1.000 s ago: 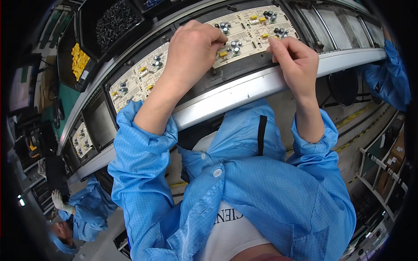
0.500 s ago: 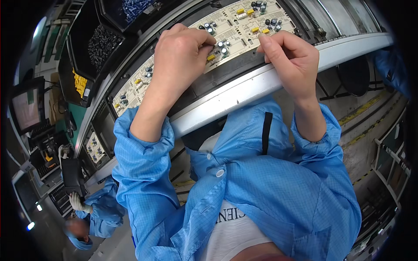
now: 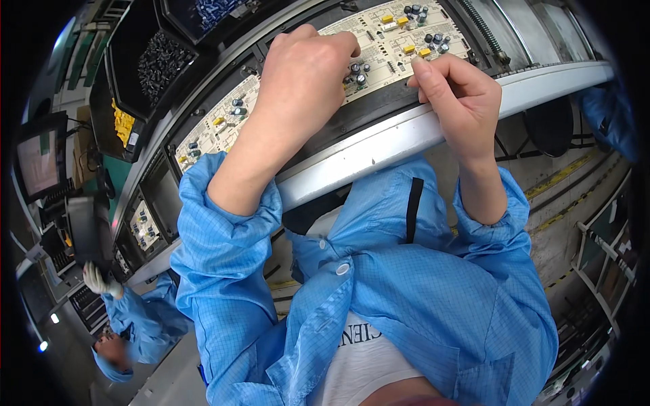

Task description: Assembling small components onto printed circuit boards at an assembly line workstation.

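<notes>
"Board (image 3: 374, 84) first: where does it lie, and what just changed?"

"In its dark frame (image 3: 379, 108), beyond the pale metal rail (image 3: 369, 154). The left hand (image 3: 305, 71) has shifted up and rightward over it, so a cluster of components that showed half a second ago is now covered. The right hand (image 3: 457, 91) stays by the near edge, close to a yellow component (image 3: 424, 53)."

"So the left hand is busy over another patch. Gripping anything?"

"I can't tell. Its curled fingers hide behind its own back; the right thumb and forefinger come together, but anything pinched there is too small to make out."

"And around them?"

"Black parts (image 3: 162, 68), yellow parts (image 3: 123, 124) and blue parts (image 3: 215, 13) fill bins at upper left. Farther off, a co-worker's gloved hand (image 3: 101, 279) is beside a dark tray-like thing (image 3: 88, 230)."

"In the way?"

"Mainly the left hand, which blocks the board's middle."
</notes>
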Action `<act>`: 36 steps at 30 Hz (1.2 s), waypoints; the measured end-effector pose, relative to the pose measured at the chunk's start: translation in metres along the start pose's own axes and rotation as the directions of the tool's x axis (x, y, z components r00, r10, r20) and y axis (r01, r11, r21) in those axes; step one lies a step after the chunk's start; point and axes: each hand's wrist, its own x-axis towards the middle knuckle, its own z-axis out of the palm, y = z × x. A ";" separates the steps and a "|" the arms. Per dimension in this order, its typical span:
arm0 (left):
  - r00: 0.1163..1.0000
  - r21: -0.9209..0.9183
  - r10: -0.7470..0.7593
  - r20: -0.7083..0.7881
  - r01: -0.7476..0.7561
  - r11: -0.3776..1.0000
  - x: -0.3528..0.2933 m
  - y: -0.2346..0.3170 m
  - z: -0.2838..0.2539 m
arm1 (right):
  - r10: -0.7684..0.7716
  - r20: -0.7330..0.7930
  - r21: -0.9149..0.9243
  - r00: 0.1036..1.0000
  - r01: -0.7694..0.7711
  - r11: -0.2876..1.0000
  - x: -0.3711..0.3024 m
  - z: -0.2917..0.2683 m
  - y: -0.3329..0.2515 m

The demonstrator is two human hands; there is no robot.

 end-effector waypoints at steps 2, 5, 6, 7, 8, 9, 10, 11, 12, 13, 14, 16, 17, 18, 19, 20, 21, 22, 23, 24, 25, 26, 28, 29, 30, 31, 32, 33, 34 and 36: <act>0.999 -0.033 -0.031 -0.017 0.030 0.999 -0.003 -0.006 -0.008 | -0.020 0.002 0.018 1.000 0.020 1.000 0.000 0.003 -0.001; 0.984 -0.167 -0.124 -0.126 0.102 0.981 -0.013 -0.017 -0.040 | 0.096 -0.015 0.062 0.995 -0.095 0.994 0.003 0.003 -0.004; 0.970 -0.200 -0.190 -0.149 0.158 0.967 -0.023 -0.026 -0.051 | 0.085 -0.024 0.079 0.996 -0.083 0.993 0.003 0.001 -0.001; 0.946 -0.234 -0.268 -0.185 0.222 0.947 -0.035 -0.035 -0.058 | 0.078 -0.038 0.092 0.996 -0.074 0.993 0.003 -0.002 0.002; 0.916 -0.259 -0.334 -0.221 0.275 0.926 -0.055 -0.051 -0.063 | 0.070 -0.033 0.089 0.997 -0.067 0.994 0.002 -0.002 0.004; 0.868 -0.257 -0.418 -0.267 0.354 0.899 -0.078 -0.060 -0.073 | 0.088 -0.037 0.097 0.995 -0.084 0.992 0.001 -0.001 0.003; 0.841 -0.169 -0.461 -0.284 0.430 0.887 -0.103 -0.070 -0.081 | 0.108 -0.046 0.097 0.993 -0.103 0.990 0.000 -0.001 0.004; 0.802 -0.107 -0.518 -0.297 0.511 0.853 -0.132 -0.085 -0.084 | 0.097 -0.051 0.068 0.994 -0.093 0.993 0.000 0.000 0.007; 0.759 -0.042 -0.570 -0.314 0.589 0.807 -0.164 -0.098 -0.088 | 0.090 -0.045 0.066 0.995 -0.087 0.994 0.000 0.004 0.004; 0.716 -0.022 -0.624 -0.313 0.651 0.759 -0.193 -0.106 -0.088 | 0.092 -0.036 0.026 0.995 -0.091 0.995 0.000 0.006 0.001; 0.669 0.000 -0.675 -0.312 0.710 0.704 -0.219 -0.111 -0.089 | 0.095 -0.026 -0.011 0.995 -0.096 0.995 -0.001 0.009 -0.003; 0.643 0.051 -0.733 -0.223 0.758 0.650 -0.255 -0.112 -0.091 | 0.111 -0.002 -0.003 0.994 -0.111 0.994 -0.005 0.026 -0.006; 0.548 -0.050 -0.830 -0.101 0.831 0.555 -0.262 -0.109 -0.090 | 0.034 0.045 -0.040 0.998 -0.033 0.999 -0.005 0.038 -0.012; 0.550 -0.071 -0.829 -0.103 0.827 0.557 -0.266 -0.107 -0.085 | 0.006 0.101 -0.054 0.995 0.000 0.999 -0.007 0.048 -0.016; 0.522 -0.263 -0.850 -0.069 0.812 0.521 -0.268 -0.105 -0.082 | -0.021 0.157 -0.061 0.987 0.031 0.998 -0.009 0.057 -0.019; 0.502 -0.444 -0.864 -0.029 0.768 0.461 -0.269 -0.103 -0.078 | -0.044 0.189 -0.072 0.981 0.058 0.996 -0.012 0.068 -0.025; 0.506 -0.456 -0.862 -0.032 0.760 0.463 -0.270 -0.102 -0.078 | -0.074 0.225 -0.077 0.972 0.094 0.993 -0.013 0.079 -0.030; 0.502 -0.484 -0.865 0.003 0.758 0.438 -0.269 -0.101 -0.077 | -0.104 0.259 -0.081 0.960 0.129 0.988 -0.013 0.090 -0.034; 0.499 -0.510 -0.866 0.039 0.755 0.412 -0.268 -0.100 -0.078 | -0.160 0.277 -0.110 0.948 0.197 0.974 -0.013 0.099 -0.035; 0.484 -0.522 -0.874 0.044 0.757 0.393 -0.263 -0.095 -0.080 | -0.165 0.276 -0.126 0.947 0.206 0.971 -0.013 0.107 -0.037; 0.492 -0.536 -0.870 0.042 0.746 0.396 -0.262 -0.097 -0.081 | -0.161 0.300 -0.147 0.940 0.212 0.966 -0.012 0.114 -0.038; 0.489 -0.519 -0.871 0.044 0.757 0.398 -0.263 -0.098 -0.082 | -0.156 0.322 -0.167 0.934 0.218 0.961 -0.011 0.119 -0.041; 0.466 -0.467 -0.884 0.036 0.790 0.397 -0.267 -0.103 -0.085 | -0.142 0.310 -0.261 0.940 0.228 0.938 -0.008 0.126 -0.045; 0.466 -0.489 -0.884 0.038 0.780 0.391 -0.273 -0.108 -0.085 | -0.125 0.292 -0.343 0.948 0.226 0.912 -0.006 0.128 -0.047; 0.462 -0.508 -0.886 0.036 0.772 0.382 -0.283 -0.115 -0.086 | -0.112 0.277 -0.417 0.954 0.224 0.881 -0.004 0.131 -0.049; 0.455 -0.526 -0.890 0.030 0.765 0.373 -0.292 -0.122 -0.088 | -0.119 0.277 -0.420 0.953 0.231 0.878 -0.003 0.132 -0.048; 0.442 -0.517 -0.897 0.031 0.775 0.363 -0.301 -0.129 -0.091 | -0.070 0.298 -0.515 0.952 0.222 0.828 -0.002 0.132 -0.045; 0.422 -0.505 -0.906 0.026 0.788 0.353 -0.313 -0.133 -0.095 | -0.024 0.318 -0.596 0.948 0.220 0.772 -0.003 0.134 -0.044; 0.391 -0.411 -0.920 0.006 0.840 0.354 -0.319 -0.134 -0.102 | -0.037 0.323 -0.590 0.946 0.232 0.774 -0.003 0.135 -0.045; 0.417 -0.460 -0.908 -0.050 0.797 0.391 -0.350 -0.154 -0.100 | 0.137 0.365 -0.715 0.921 0.182 0.675 -0.002 0.139 -0.045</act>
